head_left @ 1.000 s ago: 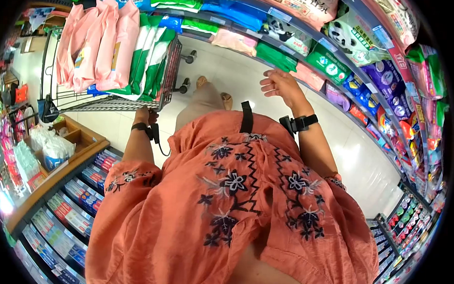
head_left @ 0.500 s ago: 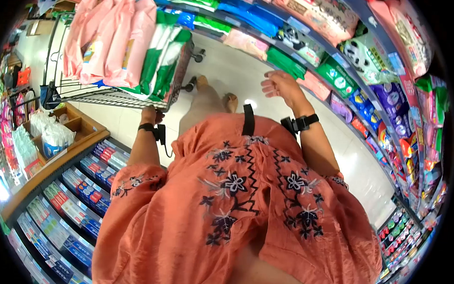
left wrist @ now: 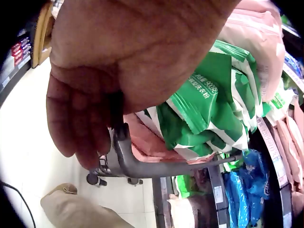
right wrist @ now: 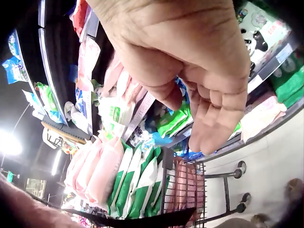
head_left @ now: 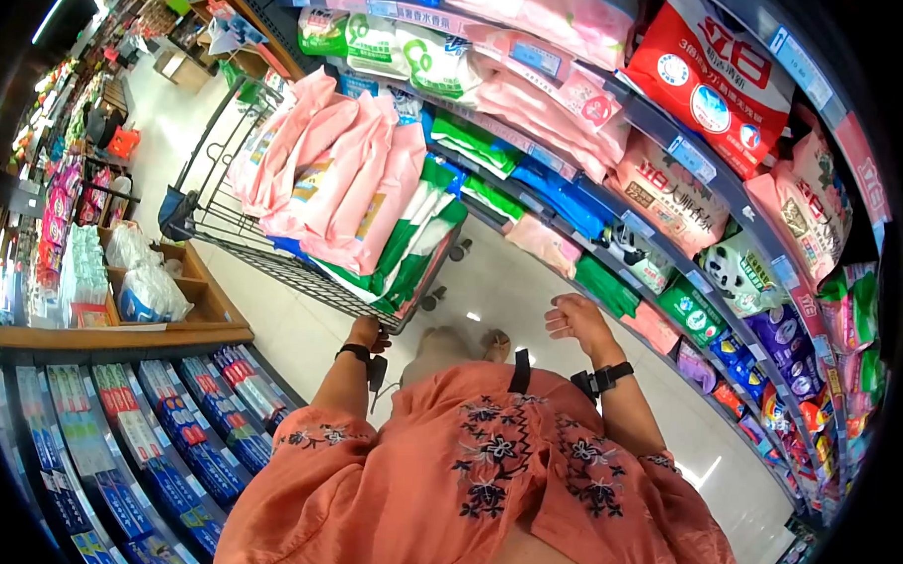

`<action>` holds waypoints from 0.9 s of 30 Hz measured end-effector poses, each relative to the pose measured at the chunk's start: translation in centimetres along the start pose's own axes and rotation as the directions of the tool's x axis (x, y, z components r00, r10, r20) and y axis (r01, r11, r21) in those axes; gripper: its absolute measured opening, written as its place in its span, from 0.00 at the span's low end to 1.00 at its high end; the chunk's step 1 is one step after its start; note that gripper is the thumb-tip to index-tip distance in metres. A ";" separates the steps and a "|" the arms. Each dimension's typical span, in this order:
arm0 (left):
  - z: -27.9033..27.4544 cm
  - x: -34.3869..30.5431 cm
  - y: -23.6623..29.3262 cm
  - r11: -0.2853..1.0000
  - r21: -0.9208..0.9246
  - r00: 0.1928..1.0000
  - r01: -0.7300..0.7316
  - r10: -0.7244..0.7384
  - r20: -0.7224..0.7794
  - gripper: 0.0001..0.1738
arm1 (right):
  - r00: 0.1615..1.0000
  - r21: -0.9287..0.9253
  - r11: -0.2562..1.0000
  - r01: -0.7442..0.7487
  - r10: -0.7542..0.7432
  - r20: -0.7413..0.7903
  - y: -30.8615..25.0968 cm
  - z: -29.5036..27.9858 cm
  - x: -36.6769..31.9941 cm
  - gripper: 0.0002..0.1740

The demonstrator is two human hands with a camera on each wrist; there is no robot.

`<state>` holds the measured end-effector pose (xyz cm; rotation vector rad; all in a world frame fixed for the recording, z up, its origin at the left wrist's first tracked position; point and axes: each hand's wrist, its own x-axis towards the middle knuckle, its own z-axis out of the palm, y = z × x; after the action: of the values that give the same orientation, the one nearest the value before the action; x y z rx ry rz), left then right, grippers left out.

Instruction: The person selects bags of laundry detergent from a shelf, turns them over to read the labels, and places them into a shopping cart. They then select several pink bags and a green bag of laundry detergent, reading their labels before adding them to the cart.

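Note:
My left hand (head_left: 368,334) is at the near end of a wire shopping cart (head_left: 322,295). In the left wrist view its fingers (left wrist: 78,118) curl round the cart's dark handle (left wrist: 118,102), which joins a grey bar (left wrist: 156,168). Piled in the cart are several pink bags (head_left: 341,184), with green-and-white bags (head_left: 418,236) beside them; one in the left wrist view is printed as 900 g washing powder. Holding nothing, my right hand (head_left: 584,326) hangs relaxed in the air, between the cart and the shelf on the right.
Shelves (head_left: 611,258) of bagged goods curve along the front and right, including a red bag (head_left: 712,87) and panda-printed bags (head_left: 740,277). At left are a rack of boxed goods (head_left: 168,411) and a wooden bin (head_left: 212,303). Pale floor tiles (head_left: 273,276) run between.
The head view has swung, so the cart and both hands appear lower and further right, with more upper shelves showing. The left hand stays on the cart; the right stays free.

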<state>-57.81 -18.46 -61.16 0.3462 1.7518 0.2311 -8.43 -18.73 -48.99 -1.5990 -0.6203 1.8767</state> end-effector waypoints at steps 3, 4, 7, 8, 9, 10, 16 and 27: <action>-0.4 -0.8 0.2 0.997 0.081 0.999 -0.007 0.002 0.052 0.20 | 1.000 -0.022 1.000 0.012 -0.011 0.026 0.6 2.0 0.4 0.18; -0.7 -1.0 0.2 0.994 0.109 0.998 0.004 -0.011 0.063 0.20 | 0.999 -0.033 0.999 0.012 -0.011 0.036 0.7 3.0 0.7 0.19; -1.6 -1.5 0.6 0.979 0.199 0.993 0.037 -0.058 0.103 0.23 | 0.996 -0.091 0.996 0.002 0.006 0.091 1.0 6.3 1.8 0.19; -2.0 -2.1 0.9 0.971 0.236 0.992 0.037 -0.064 0.110 0.24 | 0.994 -0.114 0.993 -0.002 0.015 0.112 1.1 7.7 2.2 0.18; -2.9 -2.8 1.4 0.943 0.332 0.988 0.002 -0.052 0.142 0.27 | 0.991 -0.138 0.990 0.000 0.019 0.131 1.3 9.2 2.6 0.19; -3.8 -3.5 1.9 0.906 0.421 0.983 -0.035 -0.045 0.178 0.30 | 0.989 -0.165 0.986 0.001 0.024 0.149 1.5 10.7 3.0 0.19; -11.6 -2.7 3.8 0.735 0.567 0.881 -0.371 0.472 -0.036 0.27 | 0.969 -0.395 0.910 0.124 -0.026 0.244 3.6 20.4 5.3 0.22; -22.1 2.8 4.3 0.261 0.820 0.763 -0.509 0.577 0.291 0.34 | 0.995 -0.811 0.578 0.095 -0.039 0.089 6.8 33.0 5.2 0.36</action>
<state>-79.43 -12.73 -57.66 1.7794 1.6123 -0.2208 -42.40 -19.08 -51.74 -1.9970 -1.7571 1.6481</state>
